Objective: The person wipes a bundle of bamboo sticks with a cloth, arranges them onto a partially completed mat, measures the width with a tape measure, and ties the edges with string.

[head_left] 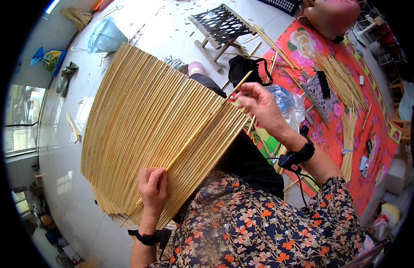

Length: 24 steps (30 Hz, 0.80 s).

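A large mat of yellow reed stalks, laid side by side, slopes across my lap and fans out to the left. One loose reed stalk lies lengthwise on top of it, its far tip sticking out past the upper right edge. My left hand is closed on this stalk near its lower end, resting against the mat. Beside the far end my right hand is raised with its fingers curled together. Whatever its fingertips hold, if anything, is too small to make out.
A low folding stool stands ahead. On the right, a red flowered cloth bears bundles of reeds, a second stool and a clear plastic bag. A black bag lies beyond the mat. Another person is at the far right.
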Tool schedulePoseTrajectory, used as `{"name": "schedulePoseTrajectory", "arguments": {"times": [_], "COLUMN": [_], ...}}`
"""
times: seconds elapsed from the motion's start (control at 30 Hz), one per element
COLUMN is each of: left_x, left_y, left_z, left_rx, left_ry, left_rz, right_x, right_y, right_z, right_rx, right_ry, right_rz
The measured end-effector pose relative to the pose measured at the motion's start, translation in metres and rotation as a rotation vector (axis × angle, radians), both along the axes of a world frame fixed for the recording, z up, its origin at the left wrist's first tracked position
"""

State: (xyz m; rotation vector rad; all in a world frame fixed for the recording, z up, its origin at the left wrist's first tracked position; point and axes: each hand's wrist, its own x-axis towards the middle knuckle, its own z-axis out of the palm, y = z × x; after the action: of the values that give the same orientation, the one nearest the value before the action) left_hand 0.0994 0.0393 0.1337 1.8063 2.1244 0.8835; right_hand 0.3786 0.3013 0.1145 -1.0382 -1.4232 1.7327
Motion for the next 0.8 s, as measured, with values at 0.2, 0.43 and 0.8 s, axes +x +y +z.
{"name": "schedulePoseTrajectory", "arguments": {"times": [0.2,0.43,0.8], "left_x": [0.0,0.002,0.01], "left_y": [-0.004,-0.007,-0.015], "left_z": [0.0,0.01,0.02], "left_rx": [-0.028,-0.074,-0.183], "left_ry": [-0.06,-0.078,-0.172], "left_rz": [0.012,0.009,-0.048], "right_x": [-0.007,-0.007,-0.004], "right_y": [0.026,0.021,-0.038], "right_z": [0.004,0.014,0.04], "right_rx": [-0.229,-0.261,-0.272], "right_ry": [0.304,0.245,0.0], "right_rz": [-0.151,-0.153,0.083]}}
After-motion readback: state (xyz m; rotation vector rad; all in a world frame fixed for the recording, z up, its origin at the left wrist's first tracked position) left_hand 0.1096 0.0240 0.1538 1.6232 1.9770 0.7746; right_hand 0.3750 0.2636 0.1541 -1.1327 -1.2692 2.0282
